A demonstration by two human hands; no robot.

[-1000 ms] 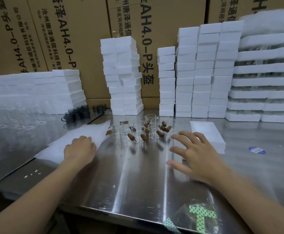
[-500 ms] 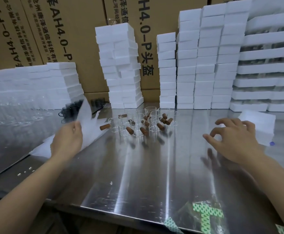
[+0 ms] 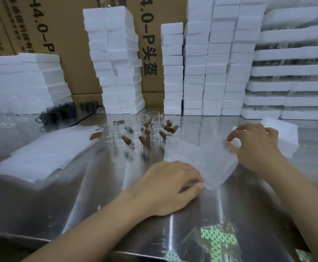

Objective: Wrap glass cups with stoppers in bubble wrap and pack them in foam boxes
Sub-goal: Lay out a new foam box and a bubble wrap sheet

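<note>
Head view: shiny steel table (image 3: 97, 176), foam boxes (image 3: 196, 72) stacked against cartons (image 3: 69, 35).

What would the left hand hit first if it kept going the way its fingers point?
The bubble wrap sheet, whose near corner the left hand pinches. Beyond it, probably the right forearm, though depth is unclear.

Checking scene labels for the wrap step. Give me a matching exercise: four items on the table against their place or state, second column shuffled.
1 bubble wrap sheet
2 sheet pile
3 glass cups
4 foam box

a just beyond the right hand, far right
b pinched by the left hand and the right hand
c flat on the left of the table
d standing mid-table among brown stoppers

Pairs: 1-b, 2-c, 3-d, 4-a
</note>
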